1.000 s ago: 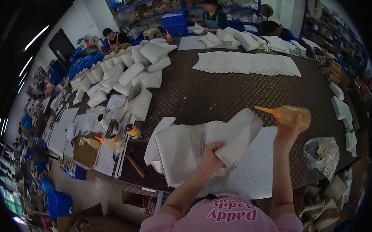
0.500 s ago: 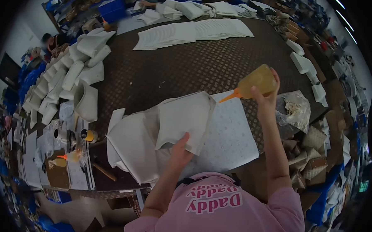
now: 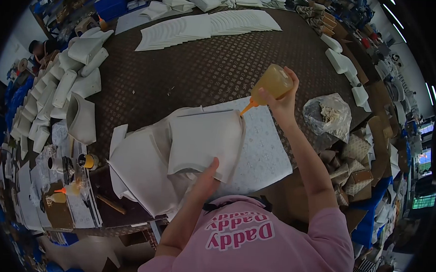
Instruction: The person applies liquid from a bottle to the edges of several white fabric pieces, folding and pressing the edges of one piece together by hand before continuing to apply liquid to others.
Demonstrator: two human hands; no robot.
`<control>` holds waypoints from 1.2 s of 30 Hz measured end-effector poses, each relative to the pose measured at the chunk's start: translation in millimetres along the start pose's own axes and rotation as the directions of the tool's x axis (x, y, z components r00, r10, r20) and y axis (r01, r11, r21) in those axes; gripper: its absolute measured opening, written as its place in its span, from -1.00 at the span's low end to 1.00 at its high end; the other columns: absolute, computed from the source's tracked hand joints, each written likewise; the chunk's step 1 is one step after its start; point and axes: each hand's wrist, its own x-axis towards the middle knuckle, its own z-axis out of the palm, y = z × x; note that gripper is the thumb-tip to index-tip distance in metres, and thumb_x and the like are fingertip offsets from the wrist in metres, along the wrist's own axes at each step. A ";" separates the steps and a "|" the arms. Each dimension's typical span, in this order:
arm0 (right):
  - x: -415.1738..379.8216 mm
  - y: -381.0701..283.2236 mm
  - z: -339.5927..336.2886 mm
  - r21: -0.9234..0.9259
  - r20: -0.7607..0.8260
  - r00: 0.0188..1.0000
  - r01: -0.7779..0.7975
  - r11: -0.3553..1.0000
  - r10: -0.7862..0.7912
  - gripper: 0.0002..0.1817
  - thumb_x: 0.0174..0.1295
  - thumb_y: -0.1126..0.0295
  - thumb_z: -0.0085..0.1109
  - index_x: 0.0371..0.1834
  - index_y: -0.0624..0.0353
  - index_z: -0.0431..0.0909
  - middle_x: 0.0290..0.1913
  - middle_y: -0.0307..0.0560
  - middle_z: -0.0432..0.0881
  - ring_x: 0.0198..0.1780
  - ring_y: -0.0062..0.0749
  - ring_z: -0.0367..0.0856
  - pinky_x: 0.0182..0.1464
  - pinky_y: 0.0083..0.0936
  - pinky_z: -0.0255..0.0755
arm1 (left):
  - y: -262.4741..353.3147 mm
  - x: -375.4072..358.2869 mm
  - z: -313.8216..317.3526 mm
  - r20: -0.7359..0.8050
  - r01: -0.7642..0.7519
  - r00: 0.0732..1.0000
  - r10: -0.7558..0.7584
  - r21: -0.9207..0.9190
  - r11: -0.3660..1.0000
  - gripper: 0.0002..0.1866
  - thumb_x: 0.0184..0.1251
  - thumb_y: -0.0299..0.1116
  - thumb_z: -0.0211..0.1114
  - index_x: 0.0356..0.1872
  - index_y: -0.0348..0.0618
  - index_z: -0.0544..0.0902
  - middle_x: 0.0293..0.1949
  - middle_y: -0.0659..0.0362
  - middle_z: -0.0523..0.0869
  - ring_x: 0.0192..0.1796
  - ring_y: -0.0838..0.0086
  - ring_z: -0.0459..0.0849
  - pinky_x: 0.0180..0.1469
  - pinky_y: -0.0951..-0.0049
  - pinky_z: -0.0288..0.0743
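Glue bottle (image 3: pixel 274 83) in right hand (image 3: pixel 281 104), nozzle now lower, at white panel (image 3: pixel 204 142) under left hand (image 3: pixel 205 178).

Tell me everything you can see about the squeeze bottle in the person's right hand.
The squeeze bottle is translucent yellowish plastic, apparently holding amber liquid, with a slim orange nozzle. The right hand grips its body, fingers wrapped around it. It is tilted, nozzle pointing down and left, the tip at the upper right corner of the folded white piece, which the left hand presses down. Whether liquid is coming out cannot be told.
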 end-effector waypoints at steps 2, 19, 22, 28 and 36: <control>0.4 0.3 2.6 -0.018 0.018 1.000 -0.001 1.000 0.001 -0.09 0.01 0.45 0.42 0.32 0.08 -0.08 0.15 0.01 0.32 0.12 -0.31 0.47 0.10 -0.35 0.51 | 2.4 -2.5 7.8 0.003 -0.014 1.000 0.014 0.021 1.000 -0.46 0.47 -0.04 0.02 0.32 -0.15 0.30 0.26 0.17 0.44 0.29 0.35 0.39 0.30 0.24 0.26; -1.6 3.0 7.4 -0.077 0.147 0.989 -0.005 0.997 0.016 -0.11 0.03 0.46 0.42 0.32 -0.02 -0.05 0.16 -0.02 0.31 0.16 -0.29 0.45 0.15 -0.30 0.50 | 2.0 -0.1 15.9 0.052 -0.030 0.998 0.035 -0.086 0.996 -0.48 0.50 -0.04 -0.05 0.30 -0.18 0.30 0.25 0.17 0.45 0.29 0.37 0.40 0.31 0.31 0.24; 0.4 7.8 5.8 -0.072 0.111 0.993 -0.026 0.997 0.034 -0.13 0.06 0.43 0.41 0.31 -0.01 -0.05 0.16 -0.01 0.31 0.15 -0.28 0.45 0.13 -0.30 0.52 | 0.3 -0.2 18.7 0.042 -0.030 0.999 0.035 -0.102 0.994 -0.47 0.50 -0.03 -0.07 0.31 -0.17 0.29 0.25 0.17 0.44 0.29 0.36 0.40 0.31 0.29 0.24; 4.4 26.8 -10.1 -0.013 -0.114 0.982 -0.155 0.988 0.153 -0.14 0.06 0.34 0.41 0.29 0.11 -0.06 0.14 0.03 0.32 0.08 -0.33 0.48 0.04 -0.41 0.53 | 2.0 0.3 19.4 0.005 -0.018 1.000 0.019 -0.153 0.988 -0.40 0.50 0.06 -0.15 0.35 -0.18 0.22 0.29 0.15 0.39 0.34 0.36 0.33 0.37 0.29 0.16; -20.9 5.0 -14.8 0.085 -0.206 0.927 -0.301 0.950 0.312 -0.12 0.06 0.28 0.41 0.29 0.07 -0.07 0.14 0.01 0.29 0.11 -0.26 0.47 -0.15 -0.27 0.65 | 8.6 4.8 31.7 0.028 -0.019 0.999 0.026 -0.232 0.972 -0.33 0.49 0.13 -0.22 0.38 -0.19 0.16 0.33 0.13 0.34 0.37 0.34 0.29 0.40 0.29 0.12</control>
